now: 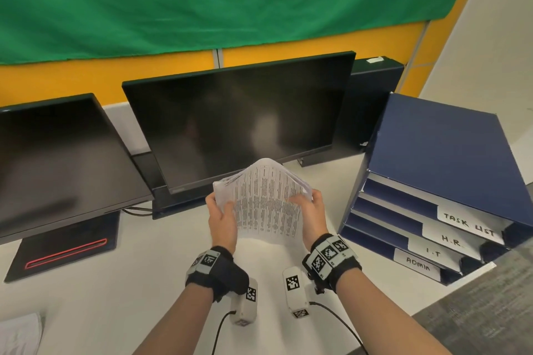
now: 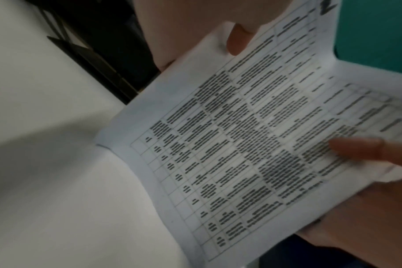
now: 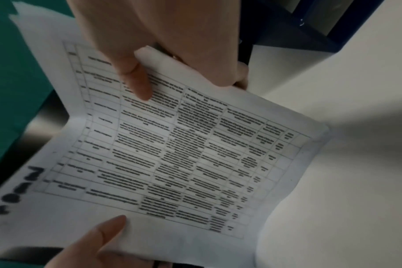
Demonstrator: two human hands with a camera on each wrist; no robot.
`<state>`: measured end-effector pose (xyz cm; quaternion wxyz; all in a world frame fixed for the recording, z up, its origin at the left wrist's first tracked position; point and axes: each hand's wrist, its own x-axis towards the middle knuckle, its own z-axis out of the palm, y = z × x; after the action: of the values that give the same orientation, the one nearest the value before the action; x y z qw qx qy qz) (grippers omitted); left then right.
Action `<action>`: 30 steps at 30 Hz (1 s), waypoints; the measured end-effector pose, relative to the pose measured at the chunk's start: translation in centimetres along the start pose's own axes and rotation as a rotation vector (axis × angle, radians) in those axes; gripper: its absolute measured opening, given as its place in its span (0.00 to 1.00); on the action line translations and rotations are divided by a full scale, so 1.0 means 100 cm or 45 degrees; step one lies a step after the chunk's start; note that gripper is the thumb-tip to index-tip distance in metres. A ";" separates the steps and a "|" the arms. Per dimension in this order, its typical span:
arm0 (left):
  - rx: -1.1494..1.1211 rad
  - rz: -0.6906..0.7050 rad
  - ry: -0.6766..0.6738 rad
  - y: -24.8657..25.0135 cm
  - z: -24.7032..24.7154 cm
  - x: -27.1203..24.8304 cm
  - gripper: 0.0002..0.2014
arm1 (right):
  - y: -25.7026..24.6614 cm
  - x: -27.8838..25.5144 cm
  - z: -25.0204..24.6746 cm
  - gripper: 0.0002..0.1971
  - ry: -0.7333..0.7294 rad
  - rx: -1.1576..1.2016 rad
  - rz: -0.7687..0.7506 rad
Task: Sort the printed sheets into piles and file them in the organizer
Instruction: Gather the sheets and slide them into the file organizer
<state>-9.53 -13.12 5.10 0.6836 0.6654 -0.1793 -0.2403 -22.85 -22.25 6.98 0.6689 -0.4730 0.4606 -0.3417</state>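
A stack of printed sheets [image 1: 265, 204] with dense tables stands bowed above the white desk [image 1: 115, 311], in front of the middle monitor. My left hand [image 1: 222, 207] grips its left edge, thumb [image 2: 356, 148] on the printed face. My right hand [image 1: 305, 204] grips the right edge, thumb [image 3: 135, 81] on top. The top sheet [image 3: 172, 154] carries handwritten "ADMIN" [image 3: 16, 190] at its head. The blue organizer [image 1: 438, 158] stands to the right, its trays labelled TASK LIST [image 1: 467, 223], H.R. [image 1: 451, 241], I.T [image 1: 432, 253] and ADMIN [image 1: 418, 268].
Two dark monitors [image 1: 239, 124] [image 1: 57, 158] stand along the back, with a black box [image 1: 372, 101] behind the middle one. Another pile of paper [image 1: 17, 331] lies at the desk's near left corner. The desk ends at the right, beside grey carpet [image 1: 484, 311].
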 end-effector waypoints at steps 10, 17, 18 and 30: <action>0.502 -0.109 -0.179 -0.022 0.002 0.000 0.13 | 0.043 0.000 -0.035 0.12 0.186 -0.402 0.042; 0.918 -0.459 -0.721 -0.075 0.031 -0.046 0.22 | 0.116 -0.026 -0.125 0.15 0.381 -0.638 0.441; 0.972 -0.480 -0.787 -0.082 0.038 -0.053 0.23 | 0.121 -0.032 -0.137 0.12 0.402 -0.659 0.470; 0.931 -0.652 -1.334 -0.090 0.114 -0.119 0.26 | 0.112 -0.054 -0.262 0.21 0.740 -0.753 0.815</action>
<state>-26.55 -15.76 -2.43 0.1601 0.6708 -0.3927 -0.6085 -49.11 -22.19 -5.42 0.4221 -0.3629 0.8256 -0.0927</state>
